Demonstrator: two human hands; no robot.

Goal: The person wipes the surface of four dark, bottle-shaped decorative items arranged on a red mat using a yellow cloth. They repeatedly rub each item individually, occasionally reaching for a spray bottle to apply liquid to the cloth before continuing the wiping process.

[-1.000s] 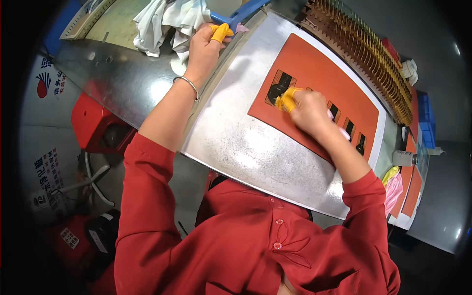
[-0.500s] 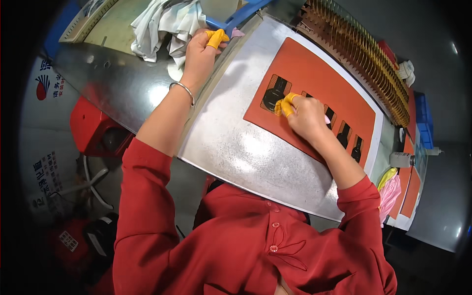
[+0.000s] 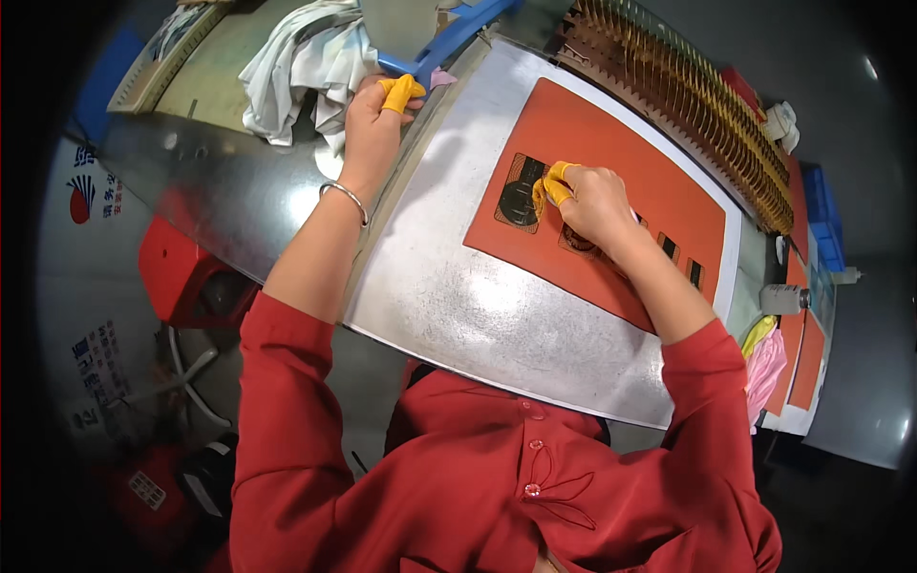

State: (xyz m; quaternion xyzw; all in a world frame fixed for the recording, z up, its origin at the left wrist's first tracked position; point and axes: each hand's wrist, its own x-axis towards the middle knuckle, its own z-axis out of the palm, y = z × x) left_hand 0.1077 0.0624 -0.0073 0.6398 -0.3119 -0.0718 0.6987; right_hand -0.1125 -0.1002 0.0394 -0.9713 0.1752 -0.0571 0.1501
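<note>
My right hand, with yellow finger cots, is closed in a pinch at the right edge of a black glossy panel with a round dark area. The panel lies on an orange mat, and what the fingertips hold, if anything, is hidden. Under that hand a second dark panel partly shows. More small black panels lie in a row to the right. My left hand, also in yellow cots, is closed beside the blue tray and a pink scrap; its grip is hidden.
A crumpled white cloth lies left of the tray. Behind the mat stands a long rack of thin upright plates. At right are a grey bottle, pink cloth and blue bin. A red stool stands at left.
My right hand has shifted slightly away from me over the mat, uncovering part of the second panel. My left hand stays beside the tray; the whole view has shifted a little.
</note>
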